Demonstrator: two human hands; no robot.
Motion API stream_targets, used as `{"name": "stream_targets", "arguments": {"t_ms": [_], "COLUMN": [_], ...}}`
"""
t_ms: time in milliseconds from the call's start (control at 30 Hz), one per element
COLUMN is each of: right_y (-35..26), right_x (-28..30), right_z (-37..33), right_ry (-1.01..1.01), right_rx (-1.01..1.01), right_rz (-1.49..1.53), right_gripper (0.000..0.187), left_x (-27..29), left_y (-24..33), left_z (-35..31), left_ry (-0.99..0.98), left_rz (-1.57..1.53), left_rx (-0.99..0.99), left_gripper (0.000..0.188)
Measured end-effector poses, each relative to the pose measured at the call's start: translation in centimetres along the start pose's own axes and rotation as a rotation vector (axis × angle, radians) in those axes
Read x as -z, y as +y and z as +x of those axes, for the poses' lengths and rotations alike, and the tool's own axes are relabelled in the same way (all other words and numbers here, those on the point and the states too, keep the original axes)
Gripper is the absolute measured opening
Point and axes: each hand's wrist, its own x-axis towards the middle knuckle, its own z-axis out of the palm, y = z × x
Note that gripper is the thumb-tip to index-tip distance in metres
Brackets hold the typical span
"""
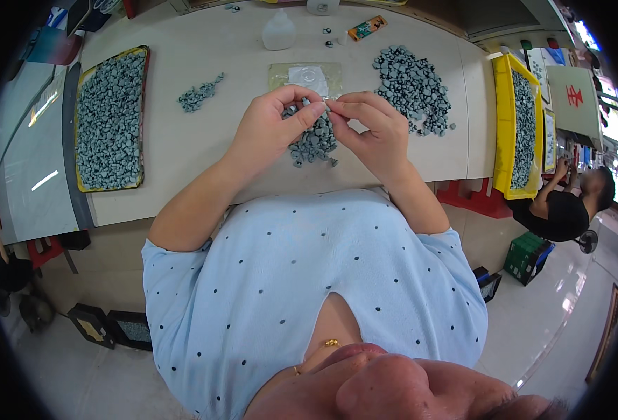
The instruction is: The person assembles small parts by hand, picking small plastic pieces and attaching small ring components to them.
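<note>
In the middle of the table, my left hand (275, 124) and my right hand (377, 127) meet fingertip to fingertip. Thumb and forefinger of the left are pinched at a small grey-green piece (306, 101). My right fingers are pinched too, close beside the left thumb; what lies in them is too small to make out. Below the fingers is a loose heap of small grey-green pieces (314, 145), partly hidden by the hands. Just beyond them lies a yellowish flat pad (279, 75) with a white sheet (307, 75) on it.
A larger pile of dark grey-green pieces (412, 87) spreads to the right, a small cluster (197, 97) to the left. Full trays stand at both sides: a dark-lined one (142, 115) and a yellow one (503, 126). A white bottle (279, 32) stands behind. Another person (557, 213) sits right.
</note>
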Motion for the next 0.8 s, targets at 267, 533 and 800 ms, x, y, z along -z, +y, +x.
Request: {"name": "stream_targets", "arguments": {"t_ms": [267, 533, 800], "right_y": [0.0, 1.7, 2.6], "right_x": [0.1, 0.4, -0.3], "right_z": [0.3, 2.1, 2.7], "right_ry": [0.025, -0.041, -0.142], "right_rx": [-0.010, 0.175, 0.425], "right_rz": [0.036, -0.161, -0.377], "right_gripper": [0.018, 0.018, 0.026], "left_x": [0.1, 0.7, 1.2], "left_y": [0.5, 0.6, 1.5], "left_z": [-0.6, -0.4, -0.8], "left_ry": [-0.058, 0.076, 0.137], "left_rz": [-0.207, -0.421, -0.521], "left_rx": [0.028, -0.051, 0.001], "left_gripper": [0.020, 0.025, 0.023]}}
